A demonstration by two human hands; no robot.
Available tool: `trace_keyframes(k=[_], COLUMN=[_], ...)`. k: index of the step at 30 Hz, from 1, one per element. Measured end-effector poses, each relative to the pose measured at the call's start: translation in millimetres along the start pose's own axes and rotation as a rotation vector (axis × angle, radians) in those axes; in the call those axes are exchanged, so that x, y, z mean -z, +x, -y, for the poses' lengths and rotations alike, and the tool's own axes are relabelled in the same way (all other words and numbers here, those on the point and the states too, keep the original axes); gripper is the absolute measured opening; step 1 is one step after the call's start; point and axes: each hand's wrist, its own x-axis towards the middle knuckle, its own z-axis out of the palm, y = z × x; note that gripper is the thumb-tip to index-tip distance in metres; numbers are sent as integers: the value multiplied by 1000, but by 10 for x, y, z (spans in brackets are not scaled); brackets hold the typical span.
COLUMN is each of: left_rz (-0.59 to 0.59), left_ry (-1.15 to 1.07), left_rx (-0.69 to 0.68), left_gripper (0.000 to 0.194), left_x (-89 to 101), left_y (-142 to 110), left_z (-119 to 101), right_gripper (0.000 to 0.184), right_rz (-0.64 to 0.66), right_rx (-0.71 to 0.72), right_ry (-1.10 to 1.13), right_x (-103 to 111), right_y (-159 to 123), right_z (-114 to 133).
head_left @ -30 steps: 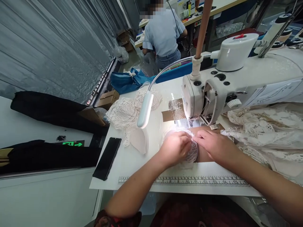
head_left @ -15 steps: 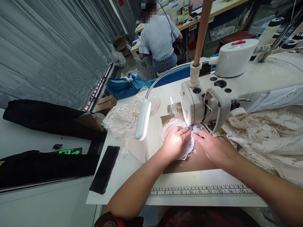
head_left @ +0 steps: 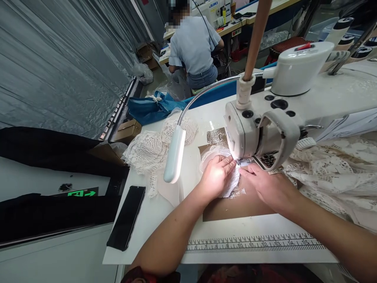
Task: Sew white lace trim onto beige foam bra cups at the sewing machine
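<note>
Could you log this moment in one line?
left hand: on white lace piece | right hand: at its edge | sewing machine: head just beyond hands | phone: on table

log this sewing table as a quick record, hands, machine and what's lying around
left hand: on the white lace piece
right hand: at that piece's right edge, contact unclear
sewing machine: head just beyond the hands
lamp: on a bent metal neck, left of the machine
phone: dark screen, on the table, left side
co-worker: seated, back turned
</note>
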Motion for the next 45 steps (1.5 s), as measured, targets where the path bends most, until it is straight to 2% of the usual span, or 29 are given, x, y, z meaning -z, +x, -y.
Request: trace_keyframes(k=[4,9,15,18,20,23,24,26,27,28,30,32,34,35,37,38,39,42,45], left_rz=[-37,5,23,45,61,30,22,8,-3,-21,-134,-296,-397,-393,-313,-250,-197,-146,-159], left_ry=[18,74,178,196,146,75,78,106,116,103,11,-120,-304,-422,-658,-751,-816,-872,-832], left_rx=[59,123,188,251,245,215,237,373,456,516,572,585,574,553,455,401,360,319,307], left_gripper=[35,46,56,61,69,84,88,88,79,62,28,19,23,25,28,29,30,36,41], left_x=[32,81,44,156,320,597,671,772,803,826,871,942,1037,1085,1156,1171,1169,1073,924], left_y=[4,-37,-76,-166,-324,-746,-925,-1295,-1470,-1628,-1873,-1997,-1993,-1947,-1796,-1704,-1611,-1360,-1160], left_z=[-66,-124,-143,-229,-317,-410,-399,-286,-196,-99,50,57,-95,-210,-457,-566,-655,-795,-804], right_gripper=[53,49,45,43,40,39,38,37,35,34,32,34,49,62,85,92,95,84,74], right_rz=[9,-4,-17,-27,-48,-33,-23,16,31,38,44,53,74,67,45,107,181,316,353], right_rx=[-6,-17,-20,0,46,96,101,113,121,135,167,197,208,208,208,199,179,-84,-231], right_ry=[54,140,207,199,220,254,270,317,342,369,432,526,661,730,916,1066,1264,1726,1856], right_x=[-11,-53,-157,-213,-251,-272,-263,-214,-173,-120,18,182,332,390,457,468,469,448,430], right_y=[-20,-28,-48,-64,-66,-75,-82,-104,-117,-132,-165,-207,-258,-282,-320,-331,-336,-341,-382], right_z=[-21,-75,-120,-147,-180,-255,-284,-337,-351,-351,-283,-110,153,305,606,739,852,1029,986])
